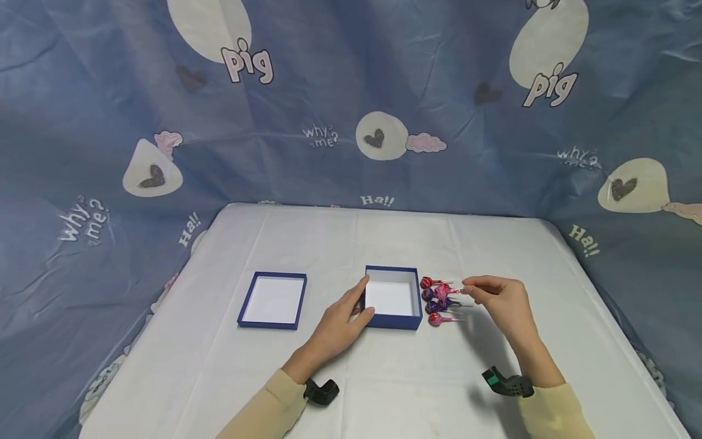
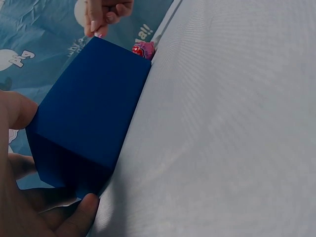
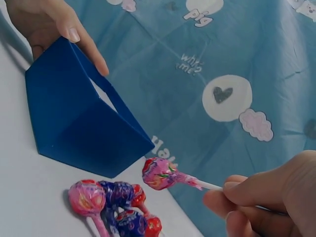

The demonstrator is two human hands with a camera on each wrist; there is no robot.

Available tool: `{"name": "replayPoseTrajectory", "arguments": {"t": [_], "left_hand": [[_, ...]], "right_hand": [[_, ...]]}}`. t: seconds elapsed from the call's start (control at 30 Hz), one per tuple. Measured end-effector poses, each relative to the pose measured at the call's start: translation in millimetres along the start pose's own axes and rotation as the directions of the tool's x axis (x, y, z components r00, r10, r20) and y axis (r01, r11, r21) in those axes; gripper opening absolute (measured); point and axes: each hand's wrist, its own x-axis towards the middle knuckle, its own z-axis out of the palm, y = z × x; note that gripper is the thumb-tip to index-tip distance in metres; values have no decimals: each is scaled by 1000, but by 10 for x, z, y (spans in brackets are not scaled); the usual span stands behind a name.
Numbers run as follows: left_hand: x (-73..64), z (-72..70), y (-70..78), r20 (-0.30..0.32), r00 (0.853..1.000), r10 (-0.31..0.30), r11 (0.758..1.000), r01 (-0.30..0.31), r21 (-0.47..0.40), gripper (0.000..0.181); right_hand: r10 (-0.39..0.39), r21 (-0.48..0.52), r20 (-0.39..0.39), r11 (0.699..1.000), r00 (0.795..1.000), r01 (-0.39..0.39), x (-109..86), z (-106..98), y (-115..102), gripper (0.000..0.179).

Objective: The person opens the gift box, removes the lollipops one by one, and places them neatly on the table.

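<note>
My left hand grips the left side of an open blue box with a white inside. In the left wrist view its thumb lies at the rim and other fingers lie low along the side. To the right of the box, my right hand pinches the white stick of a pink-wrapped lollipop. This lollipop is raised above the table, its head pointing toward the box. Below it a group of several lollipops in pink, red and purple wrappers lies beside the box, sticks pointing right.
A blue-rimmed box lid lies inside up, left of the box. White cloth covers the table. Behind it hangs a blue printed curtain. Each wrist wears a black camera band.
</note>
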Motion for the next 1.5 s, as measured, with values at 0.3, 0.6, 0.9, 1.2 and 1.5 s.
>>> {"name": "replayPoseTrajectory", "arguments": {"t": [0.3,0.6,0.9,1.2,1.5], "left_hand": [[18,1,-10,2,1000,12,1000,-13,26,68],[-10,17,-18,-1,1000,11,1000,-11,15,67],[-10,13,-5,-6,1000,13,1000,-13,22,67],[-9,6,-4,-6,1000,9,1000,-9,27,67],[-5,-4,2,-8,1000,7,999,-6,35,67]], "right_hand": [[60,-9,77,998,995,-59,-47,-47,105,26],[74,46,141,996,987,-81,-101,-90,208,26],[96,30,172,994,980,-102,-84,-80,324,24],[119,14,187,992,975,-123,-50,-84,397,26],[114,26,249,992,962,-124,-52,-89,411,26]]}}
